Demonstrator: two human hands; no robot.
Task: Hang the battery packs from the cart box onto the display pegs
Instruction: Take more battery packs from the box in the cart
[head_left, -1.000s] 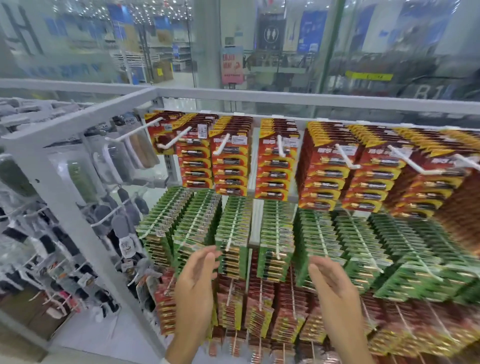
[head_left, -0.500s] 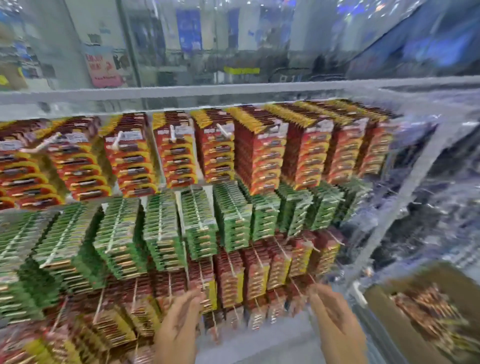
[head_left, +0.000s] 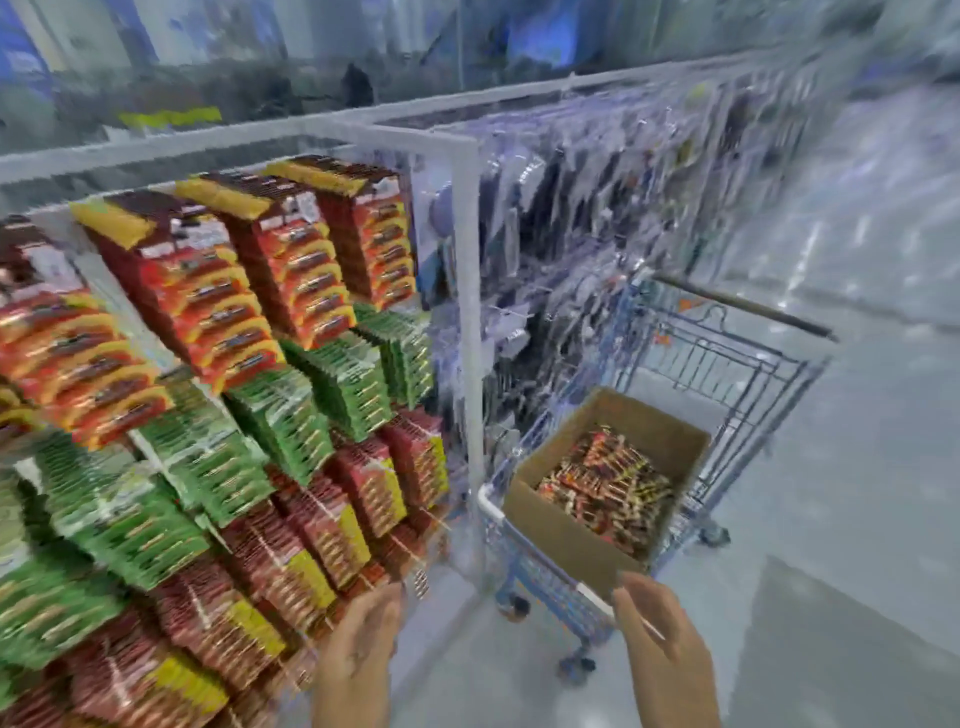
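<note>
A brown cardboard box (head_left: 561, 535) sits in a blue wire cart (head_left: 737, 374) at the right, and loose red and yellow battery packs (head_left: 608, 488) fill it. The display rack (head_left: 470, 312) on the left carries red, green and dark red battery packs (head_left: 270, 395) hanging in dense rows on pegs. My left hand (head_left: 358, 654) is low in the middle, fingers apart, holding nothing, near the lowest packs. My right hand (head_left: 660, 644) is open and empty just in front of the box's near corner. The view is motion-blurred.
Past the white rack post hang clear-bagged goods (head_left: 597, 218) along the aisle. The pale shop floor (head_left: 857, 493) stretches to the right of the cart. Glass panels rise behind the rack.
The view has swung right from the battery wall to the cart and box. Both hands stayed low and empty, and the right hand now sits close to the box.
</note>
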